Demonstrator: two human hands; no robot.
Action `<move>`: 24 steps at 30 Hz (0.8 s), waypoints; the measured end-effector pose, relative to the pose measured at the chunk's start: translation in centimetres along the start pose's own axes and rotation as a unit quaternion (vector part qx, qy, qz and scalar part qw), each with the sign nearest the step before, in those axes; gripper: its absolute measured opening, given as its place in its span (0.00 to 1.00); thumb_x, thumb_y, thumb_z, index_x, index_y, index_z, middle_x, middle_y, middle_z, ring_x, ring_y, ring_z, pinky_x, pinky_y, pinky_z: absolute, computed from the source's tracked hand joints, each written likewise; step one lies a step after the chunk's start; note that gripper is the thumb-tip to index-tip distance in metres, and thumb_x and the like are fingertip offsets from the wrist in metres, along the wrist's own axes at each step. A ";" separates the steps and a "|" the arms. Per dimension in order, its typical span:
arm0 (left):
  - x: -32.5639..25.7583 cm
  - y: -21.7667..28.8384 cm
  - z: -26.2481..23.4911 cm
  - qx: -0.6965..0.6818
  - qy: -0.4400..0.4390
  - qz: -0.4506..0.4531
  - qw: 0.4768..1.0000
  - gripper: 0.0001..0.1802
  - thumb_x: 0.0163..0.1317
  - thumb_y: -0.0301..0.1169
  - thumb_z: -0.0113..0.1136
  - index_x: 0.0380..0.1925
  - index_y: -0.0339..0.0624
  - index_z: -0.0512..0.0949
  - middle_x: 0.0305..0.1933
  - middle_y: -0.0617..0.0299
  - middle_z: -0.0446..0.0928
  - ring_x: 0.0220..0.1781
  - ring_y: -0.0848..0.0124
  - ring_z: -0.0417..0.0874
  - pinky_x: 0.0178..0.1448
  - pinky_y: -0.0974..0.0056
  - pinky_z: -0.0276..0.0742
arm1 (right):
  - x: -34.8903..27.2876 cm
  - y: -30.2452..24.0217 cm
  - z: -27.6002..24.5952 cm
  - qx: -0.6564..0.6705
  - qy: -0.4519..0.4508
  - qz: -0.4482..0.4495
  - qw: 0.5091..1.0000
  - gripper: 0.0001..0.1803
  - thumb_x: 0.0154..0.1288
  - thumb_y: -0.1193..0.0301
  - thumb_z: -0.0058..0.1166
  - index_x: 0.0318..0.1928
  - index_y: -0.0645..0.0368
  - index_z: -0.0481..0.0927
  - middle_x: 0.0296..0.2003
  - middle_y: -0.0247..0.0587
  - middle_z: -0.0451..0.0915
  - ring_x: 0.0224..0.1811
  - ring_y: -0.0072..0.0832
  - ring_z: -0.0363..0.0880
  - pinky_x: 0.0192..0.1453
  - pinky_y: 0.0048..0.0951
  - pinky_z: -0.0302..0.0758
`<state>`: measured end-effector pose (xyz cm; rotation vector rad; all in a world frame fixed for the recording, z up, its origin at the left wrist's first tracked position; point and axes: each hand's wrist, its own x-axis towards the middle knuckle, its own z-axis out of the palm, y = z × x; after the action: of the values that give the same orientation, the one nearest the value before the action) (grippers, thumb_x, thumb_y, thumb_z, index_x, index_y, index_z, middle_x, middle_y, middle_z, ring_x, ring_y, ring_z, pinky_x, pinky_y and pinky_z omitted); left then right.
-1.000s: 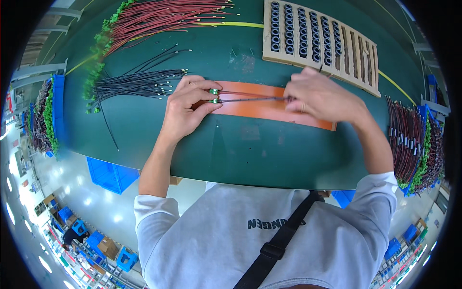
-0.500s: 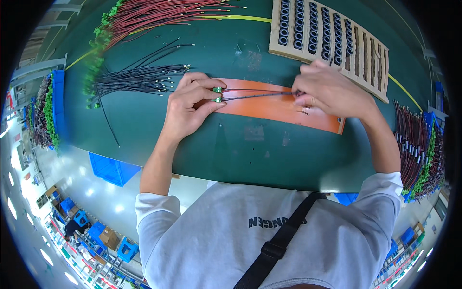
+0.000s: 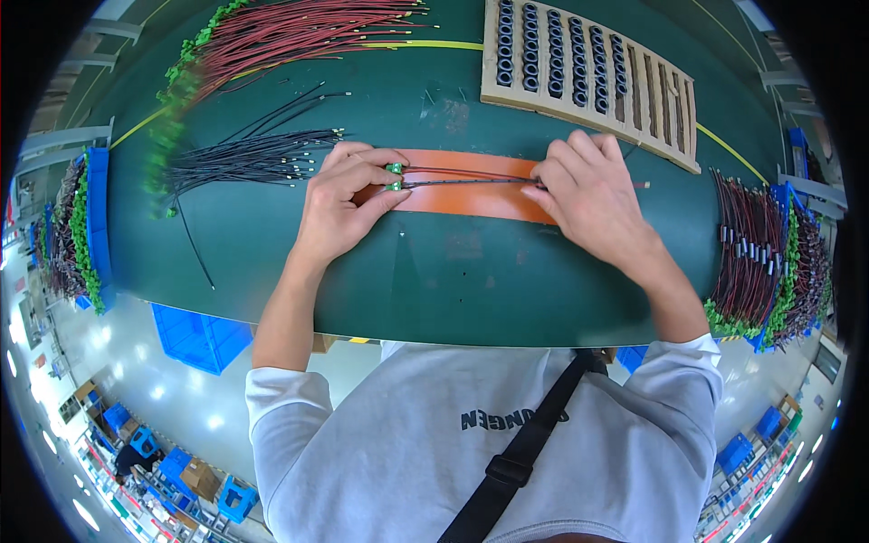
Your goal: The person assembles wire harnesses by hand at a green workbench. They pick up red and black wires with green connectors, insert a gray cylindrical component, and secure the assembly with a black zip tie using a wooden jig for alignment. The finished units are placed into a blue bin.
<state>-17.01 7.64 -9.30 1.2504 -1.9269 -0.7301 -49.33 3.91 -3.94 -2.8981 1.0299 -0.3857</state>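
Note:
Two small green connectors (image 3: 396, 169) sit one above the other at the fingertips of my left hand (image 3: 342, 192), pinched between thumb and fingers. From them a red and a black wire (image 3: 471, 182) stretch rightward, side by side, over an orange strip (image 3: 480, 201) lying on the table. My right hand (image 3: 593, 195) closes on these wires at their other end and covers the strip's right part. A short reddish wire end (image 3: 642, 185) sticks out past the right hand. What else its curled fingers hold is hidden.
Loose black wires (image 3: 249, 158) lie left of my left hand, red wires (image 3: 317, 32) behind them. A wooden rack (image 3: 679, 136) with rows of black rings (image 3: 554, 54) stands at the back right. Blue bins (image 3: 98, 217) of wires flank the green table (image 3: 471, 290).
My right hand, blurred and over the strip earlier, has turned and now rests steadier with its fingers curled on the wires. The left hand keeps its pinch. The whole view has shifted slightly.

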 end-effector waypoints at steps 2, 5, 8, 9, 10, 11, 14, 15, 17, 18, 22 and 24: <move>0.0 0.0 -0.1 0.001 0.002 -0.003 1.000 0.11 0.50 0.21 0.76 0.35 0.36 0.86 0.47 0.60 0.88 0.51 0.65 0.80 0.52 0.62 0.81 | -0.1 -0.3 0.1 -0.012 0.017 0.012 1.000 0.12 0.62 0.61 0.66 0.35 0.56 0.80 0.35 0.36 0.74 0.43 0.35 0.73 0.50 0.38 0.66; 0.0 0.0 -0.2 -0.001 0.006 -0.002 1.000 0.11 0.51 0.22 0.76 0.35 0.36 0.86 0.47 0.61 0.88 0.50 0.65 0.81 0.51 0.63 0.81 | 0.2 0.0 0.8 -0.025 0.038 0.028 0.999 0.13 0.62 0.62 0.67 0.34 0.57 0.81 0.36 0.36 0.73 0.44 0.35 0.72 0.51 0.39 0.66; -0.1 0.2 -0.1 0.007 0.011 0.005 1.000 0.11 0.51 0.22 0.76 0.35 0.37 0.86 0.47 0.61 0.88 0.50 0.66 0.81 0.51 0.63 0.81 | -0.4 -0.4 1.0 -0.011 0.023 0.037 0.999 0.13 0.61 0.62 0.67 0.34 0.57 0.81 0.36 0.35 0.73 0.45 0.35 0.72 0.51 0.39 0.66; -0.2 0.1 -0.1 0.012 0.012 0.007 1.000 0.11 0.51 0.22 0.76 0.35 0.37 0.86 0.47 0.61 0.88 0.49 0.66 0.81 0.52 0.63 0.80 | -0.7 -0.5 1.0 -0.002 0.013 0.040 0.999 0.13 0.61 0.62 0.67 0.34 0.57 0.81 0.35 0.35 0.73 0.45 0.35 0.72 0.52 0.39 0.67; -0.2 0.0 -0.1 0.016 0.012 0.012 1.000 0.11 0.51 0.22 0.76 0.35 0.37 0.86 0.48 0.61 0.88 0.49 0.66 0.81 0.52 0.63 0.80 | -0.6 -0.5 0.9 0.001 0.015 0.040 0.999 0.13 0.61 0.62 0.68 0.34 0.57 0.82 0.35 0.35 0.73 0.45 0.35 0.72 0.51 0.38 0.67; -0.2 0.0 -0.1 0.025 0.014 0.022 0.999 0.11 0.51 0.22 0.76 0.36 0.37 0.86 0.48 0.61 0.88 0.49 0.66 0.81 0.53 0.63 0.80 | -0.5 -0.3 0.9 0.005 0.018 0.040 0.999 0.13 0.60 0.61 0.68 0.35 0.57 0.82 0.35 0.35 0.72 0.45 0.35 0.72 0.51 0.38 0.67; -0.4 0.1 0.2 0.006 0.031 0.021 0.999 0.14 0.52 0.22 0.76 0.39 0.37 0.85 0.50 0.60 0.87 0.50 0.63 0.82 0.56 0.61 0.79 | -0.4 0.0 0.8 0.028 0.026 0.040 0.998 0.13 0.60 0.61 0.68 0.36 0.57 0.84 0.35 0.35 0.73 0.44 0.35 0.72 0.50 0.37 0.67; -0.6 0.3 0.4 -0.030 0.043 -0.003 0.999 0.15 0.52 0.22 0.75 0.41 0.38 0.85 0.50 0.59 0.87 0.51 0.62 0.82 0.57 0.61 0.79 | -0.5 0.0 0.8 0.038 0.029 0.040 0.998 0.13 0.60 0.61 0.68 0.37 0.58 0.85 0.35 0.35 0.73 0.44 0.35 0.72 0.50 0.36 0.67; -0.4 0.6 0.5 -0.027 0.039 -0.004 0.999 0.18 0.52 0.22 0.75 0.45 0.38 0.85 0.50 0.59 0.87 0.52 0.60 0.82 0.58 0.59 0.78 | -1.1 -0.2 1.0 0.070 0.031 0.058 0.995 0.13 0.61 0.61 0.68 0.37 0.58 0.86 0.35 0.35 0.73 0.43 0.34 0.73 0.50 0.36 0.68; -0.1 0.8 0.3 0.013 0.025 0.020 0.999 0.19 0.52 0.22 0.75 0.46 0.38 0.85 0.50 0.58 0.86 0.52 0.59 0.82 0.58 0.59 0.78 | -1.3 -0.3 1.0 0.086 0.032 0.067 0.993 0.13 0.61 0.61 0.68 0.38 0.58 0.86 0.35 0.35 0.74 0.43 0.34 0.73 0.50 0.36 0.68; 0.1 0.4 0.0 0.046 0.009 0.054 0.997 0.22 0.52 0.22 0.76 0.50 0.39 0.85 0.49 0.57 0.86 0.53 0.59 0.82 0.59 0.58 0.78 | -1.5 -1.0 1.0 0.064 0.057 0.091 0.992 0.13 0.61 0.61 0.68 0.36 0.58 0.87 0.34 0.34 0.74 0.43 0.34 0.73 0.51 0.37 0.68; 0.0 0.5 -0.1 0.047 0.006 0.047 0.998 0.22 0.52 0.22 0.76 0.49 0.38 0.85 0.49 0.57 0.86 0.53 0.59 0.82 0.59 0.58 0.78 | -1.5 -1.3 1.0 0.045 0.070 0.097 0.992 0.12 0.62 0.61 0.68 0.35 0.57 0.87 0.34 0.34 0.75 0.43 0.34 0.74 0.52 0.37 0.68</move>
<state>-17.22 7.84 -8.85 1.2066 -2.0167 -0.5894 -49.44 5.79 -5.07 -2.6922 1.2652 -0.6148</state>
